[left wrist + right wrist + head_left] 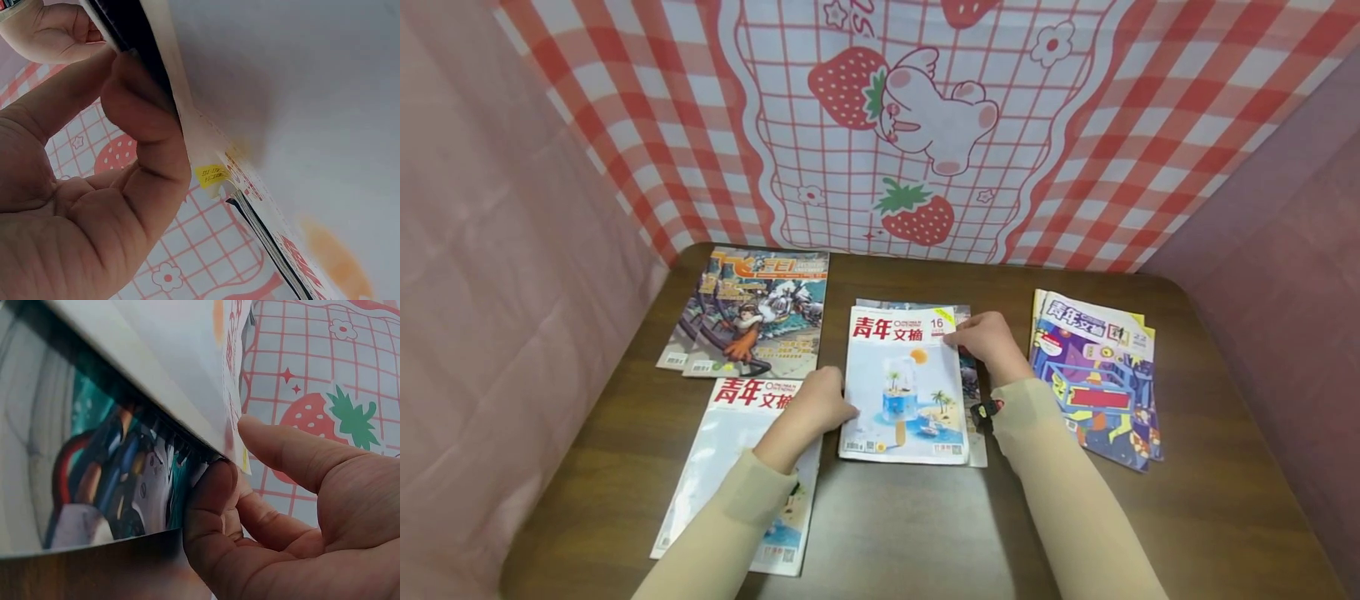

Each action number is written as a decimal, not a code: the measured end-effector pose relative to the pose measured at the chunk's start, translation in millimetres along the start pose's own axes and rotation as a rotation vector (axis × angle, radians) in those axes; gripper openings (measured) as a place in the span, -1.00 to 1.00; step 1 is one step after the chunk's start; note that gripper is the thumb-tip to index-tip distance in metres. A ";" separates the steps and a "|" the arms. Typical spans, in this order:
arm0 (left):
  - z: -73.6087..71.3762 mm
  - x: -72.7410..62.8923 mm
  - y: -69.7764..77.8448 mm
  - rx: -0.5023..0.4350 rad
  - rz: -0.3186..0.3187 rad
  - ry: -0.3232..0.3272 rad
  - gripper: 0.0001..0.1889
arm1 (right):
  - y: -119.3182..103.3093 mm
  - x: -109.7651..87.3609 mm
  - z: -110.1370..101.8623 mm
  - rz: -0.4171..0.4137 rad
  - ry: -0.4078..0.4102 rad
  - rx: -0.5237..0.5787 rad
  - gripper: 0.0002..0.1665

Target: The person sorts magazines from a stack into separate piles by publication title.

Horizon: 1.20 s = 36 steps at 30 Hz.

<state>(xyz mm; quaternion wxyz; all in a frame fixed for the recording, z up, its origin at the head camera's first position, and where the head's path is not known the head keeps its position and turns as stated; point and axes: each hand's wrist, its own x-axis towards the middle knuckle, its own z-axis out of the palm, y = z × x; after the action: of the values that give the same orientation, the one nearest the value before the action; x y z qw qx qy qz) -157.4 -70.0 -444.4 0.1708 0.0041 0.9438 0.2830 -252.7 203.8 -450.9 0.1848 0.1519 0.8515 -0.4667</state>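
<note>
A white magazine [887, 375] with red title letters and an ice-pop beach picture lies mid-table in the head view. It sits over a magazine with a colorful comic cover [976, 450], whose right edge peeks out. My left hand [820, 404] holds the white magazine's left edge; in the left wrist view its curled fingers [156, 156] meet that edge. At the upper right corner, my right hand [992, 343] pinches the white magazine between thumb and fingers. The right wrist view shows this corner lifted a little off the comic-cover magazine [125, 481].
Two overlapping comic-cover magazines [767, 308] lie at the back left. Below them is another white magazine [700, 467], partly under my left forearm. Overlapping purple-cover magazines [1090, 375] rest on the right. A strawberry-patterned cloth [925, 192] hangs behind the brown table [1210, 500].
</note>
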 end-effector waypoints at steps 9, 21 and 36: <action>1.0 -4.9 -0.5 -0.104 0.054 0.041 -0.60 | -1.3 -0.7 1.0 -0.010 0.018 -0.029 -0.55; 0.1 -9.8 -0.7 -0.303 0.089 -0.036 -0.72 | 0.8 0.6 0.0 -0.044 0.018 -0.053 -0.57; -6.4 -11.2 -9.9 -0.727 0.042 -0.142 -0.56 | 0.1 0.2 -1.0 -0.033 0.011 -0.072 -0.57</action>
<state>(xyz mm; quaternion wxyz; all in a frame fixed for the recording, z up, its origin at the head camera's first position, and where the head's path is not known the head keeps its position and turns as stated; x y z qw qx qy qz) -148.1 -82.9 -441.1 0.2203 -0.0180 0.7671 0.6022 -253.0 204.7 -450.6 0.1776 0.1338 0.8712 -0.4378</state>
